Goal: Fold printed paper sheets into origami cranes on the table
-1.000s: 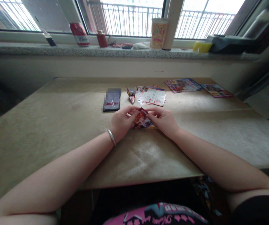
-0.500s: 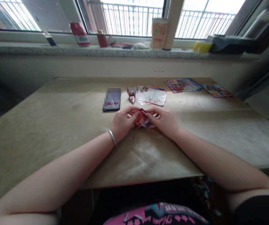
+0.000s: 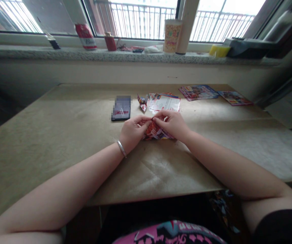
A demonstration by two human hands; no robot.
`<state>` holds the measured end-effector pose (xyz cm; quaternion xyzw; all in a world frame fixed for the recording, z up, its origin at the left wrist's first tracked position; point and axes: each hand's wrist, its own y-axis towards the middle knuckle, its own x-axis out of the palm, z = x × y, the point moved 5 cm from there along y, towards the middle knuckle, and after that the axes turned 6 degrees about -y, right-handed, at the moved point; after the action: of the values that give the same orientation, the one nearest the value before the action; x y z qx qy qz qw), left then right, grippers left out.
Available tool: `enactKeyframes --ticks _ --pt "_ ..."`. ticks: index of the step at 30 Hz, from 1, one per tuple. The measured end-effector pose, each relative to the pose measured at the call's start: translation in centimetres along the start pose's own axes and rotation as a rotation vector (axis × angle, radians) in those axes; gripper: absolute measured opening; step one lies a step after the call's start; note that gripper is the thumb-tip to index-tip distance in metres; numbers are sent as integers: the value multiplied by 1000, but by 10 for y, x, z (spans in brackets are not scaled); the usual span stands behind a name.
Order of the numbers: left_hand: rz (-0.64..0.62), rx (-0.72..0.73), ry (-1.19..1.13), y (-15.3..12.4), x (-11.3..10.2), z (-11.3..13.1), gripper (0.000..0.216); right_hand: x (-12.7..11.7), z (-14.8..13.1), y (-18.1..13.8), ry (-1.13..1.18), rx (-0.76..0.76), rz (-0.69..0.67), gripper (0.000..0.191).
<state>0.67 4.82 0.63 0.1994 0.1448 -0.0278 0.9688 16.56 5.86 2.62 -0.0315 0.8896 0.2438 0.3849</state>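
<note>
A small piece of folded printed paper (image 3: 157,132), red and multicoloured, lies on the brown table (image 3: 59,135) between my hands. My left hand (image 3: 133,130), with a silver bracelet at the wrist, pinches its left side with closed fingers. My right hand (image 3: 172,124) presses and pinches the paper's top edge, its fingertips meeting those of the left hand. Much of the paper is hidden under my fingers.
Behind my hands lie a dark phone (image 3: 121,108), a small folded paper figure (image 3: 143,101) and a stack of leaflets (image 3: 165,102). Two more leaflets (image 3: 199,92) rest at the back right. The windowsill (image 3: 125,56) holds a cup, red containers and a yellow sponge.
My right hand has shifted slightly left and away from me, up over the paper's top edge, closing against the left fingertips. The paper now lies flatter under both hands.
</note>
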Motion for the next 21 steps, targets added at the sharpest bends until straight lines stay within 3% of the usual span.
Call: enactKeyframes --ticks 7,13,17,21 --pt "-5 56 246 5 -5 -8 27 8 2 13 67 44 -55 14" --pt "-65 452 651 3 1 13 27 22 35 33 113 240 -172 12" --pt "-225 544 757 -5 13 18 27 32 54 43 42 305 -234 11" --pt "-381 526 789 -9 23 14 33 36 60 48 -62 292 -260 14"
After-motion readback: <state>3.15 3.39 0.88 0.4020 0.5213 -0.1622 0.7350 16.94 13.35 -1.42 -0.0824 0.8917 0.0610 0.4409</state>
